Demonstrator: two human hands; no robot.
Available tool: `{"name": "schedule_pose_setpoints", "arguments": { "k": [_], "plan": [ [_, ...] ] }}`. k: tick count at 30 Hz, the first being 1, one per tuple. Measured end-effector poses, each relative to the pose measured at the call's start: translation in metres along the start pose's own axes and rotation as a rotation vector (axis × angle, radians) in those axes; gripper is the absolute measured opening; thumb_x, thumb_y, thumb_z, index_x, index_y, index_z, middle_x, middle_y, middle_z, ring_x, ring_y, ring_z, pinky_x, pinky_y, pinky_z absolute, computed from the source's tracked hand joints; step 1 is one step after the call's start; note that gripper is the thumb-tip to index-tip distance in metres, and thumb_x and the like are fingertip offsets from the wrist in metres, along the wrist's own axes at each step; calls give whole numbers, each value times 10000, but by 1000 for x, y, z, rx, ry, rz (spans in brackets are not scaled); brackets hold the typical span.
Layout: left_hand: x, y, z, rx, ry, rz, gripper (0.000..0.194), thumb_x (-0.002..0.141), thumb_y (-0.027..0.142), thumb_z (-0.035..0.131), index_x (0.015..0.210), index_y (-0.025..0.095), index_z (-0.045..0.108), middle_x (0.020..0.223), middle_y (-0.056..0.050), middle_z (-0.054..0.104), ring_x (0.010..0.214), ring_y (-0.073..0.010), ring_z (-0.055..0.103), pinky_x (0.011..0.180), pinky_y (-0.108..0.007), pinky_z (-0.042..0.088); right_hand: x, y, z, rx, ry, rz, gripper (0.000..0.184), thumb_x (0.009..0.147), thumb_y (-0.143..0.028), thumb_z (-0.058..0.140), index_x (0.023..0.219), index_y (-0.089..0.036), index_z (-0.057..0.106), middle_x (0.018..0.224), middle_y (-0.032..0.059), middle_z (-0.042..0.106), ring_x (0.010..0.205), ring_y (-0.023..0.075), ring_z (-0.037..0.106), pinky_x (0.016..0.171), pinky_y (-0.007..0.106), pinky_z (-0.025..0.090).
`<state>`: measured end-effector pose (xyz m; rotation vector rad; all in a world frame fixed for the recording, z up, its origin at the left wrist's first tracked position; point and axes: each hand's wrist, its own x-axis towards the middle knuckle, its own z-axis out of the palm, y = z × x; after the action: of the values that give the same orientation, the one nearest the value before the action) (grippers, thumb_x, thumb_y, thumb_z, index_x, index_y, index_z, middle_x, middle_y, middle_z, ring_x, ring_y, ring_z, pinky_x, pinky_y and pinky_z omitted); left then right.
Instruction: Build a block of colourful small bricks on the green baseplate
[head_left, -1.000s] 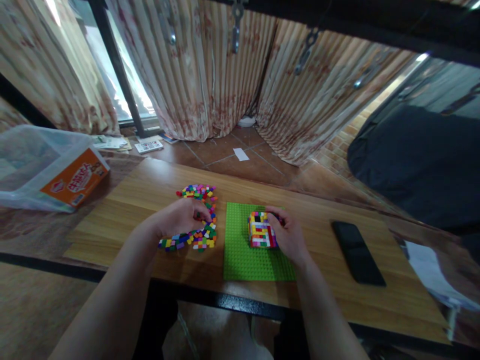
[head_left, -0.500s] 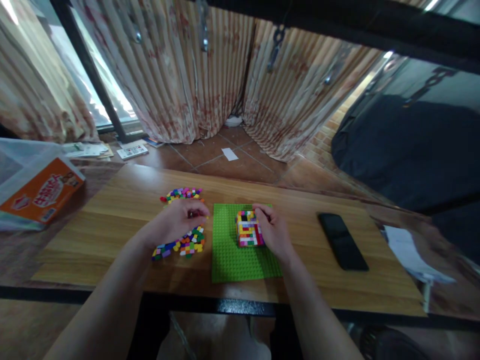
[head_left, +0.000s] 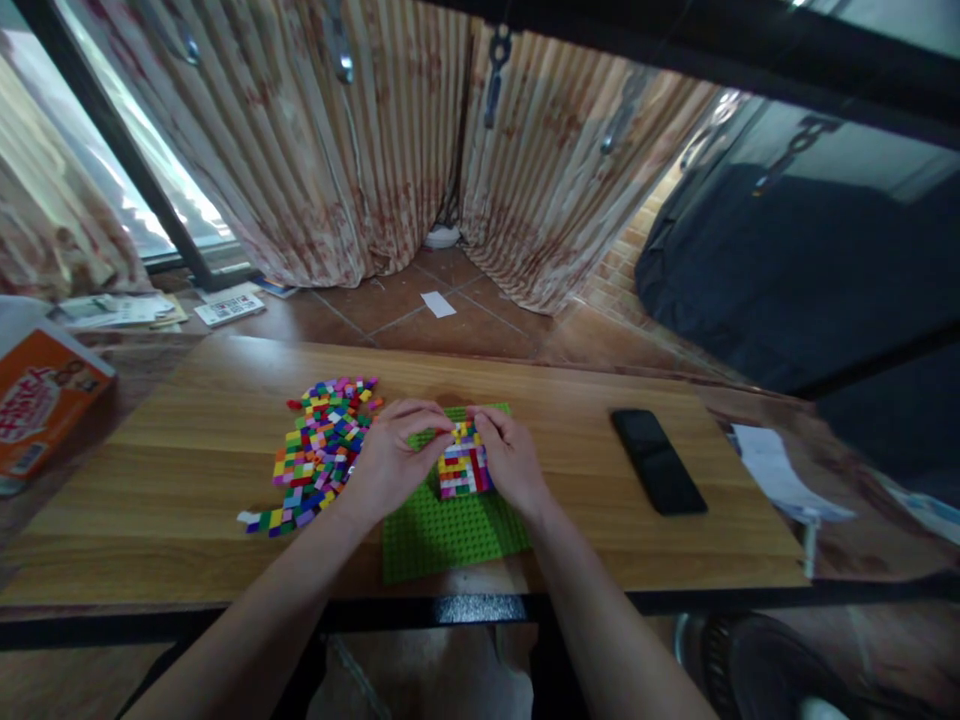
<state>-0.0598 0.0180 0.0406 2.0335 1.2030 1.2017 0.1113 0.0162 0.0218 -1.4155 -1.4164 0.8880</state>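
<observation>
A block of multicoloured building bricks (head_left: 463,472) stands on a green studded baseplate (head_left: 450,540). My right hand (head_left: 514,462) is closed around the block's right side, thumb and fingers at its far right corner. At the block's far left edge my left hand (head_left: 401,455) pinches a small building brick, mostly covered by the fingertips. The two hands' fingertips are close together over the far edge. Left of the baseplate a loose pile of small bricks (head_left: 319,440) in many colours spreads over the wooden table (head_left: 187,470).
A black phone (head_left: 658,462) lies on the table to the right. Beyond the right edge are white papers (head_left: 780,475). An orange-labelled plastic box (head_left: 45,400) stands at the far left. Curtains (head_left: 375,150) hang behind, and a dark metal bar (head_left: 675,55) with chains crosses above.
My left hand has moved right, from over the brick pile to the far left edge of the brick block. My right hand still holds the block. The camera view has shifted to the right.
</observation>
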Motion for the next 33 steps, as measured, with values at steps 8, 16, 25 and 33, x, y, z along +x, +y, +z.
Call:
{"name": "schedule_pose_setpoints", "arguments": {
  "k": [8, 16, 25, 33],
  "plan": [
    [1, -6, 18, -54, 49, -108, 68, 781, 226, 687, 813, 235, 746, 980, -44, 698, 987, -213, 624, 960, -401, 460, -1, -2, -1, -13, 3, -25, 286, 896, -322, 502, 1006, -203, 738, 1019, 76, 752, 974, 217, 675, 875, 349, 507],
    [1, -5, 20, -160, 26, -164, 64, 762, 208, 650, 817, 206, 683, 917, -41, 711, 920, -213, 653, 926, -387, 478, -1, -2, 0, -11, -7, -2, 266, 837, -348, 591, 1021, -216, 731, 1039, 60, 742, 949, 211, 675, 882, 358, 509],
    [1, -6, 21, -201, -4, -261, 114, 749, 204, 625, 843, 190, 686, 869, -28, 724, 849, -201, 661, 843, -341, 504, 0, -3, 1, -62, -12, 24, 268, 785, -308, 630, 1017, -217, 728, 1045, 56, 743, 970, 229, 673, 924, 402, 498],
    [3, 0, 22, -223, 24, -290, 87, 731, 171, 625, 788, 188, 688, 817, -16, 723, 794, -184, 655, 795, -315, 512, 1, -4, 1, -77, -22, 44, 263, 779, -299, 622, 997, -213, 741, 1047, 60, 745, 964, 232, 676, 925, 402, 498]
  ]
}}
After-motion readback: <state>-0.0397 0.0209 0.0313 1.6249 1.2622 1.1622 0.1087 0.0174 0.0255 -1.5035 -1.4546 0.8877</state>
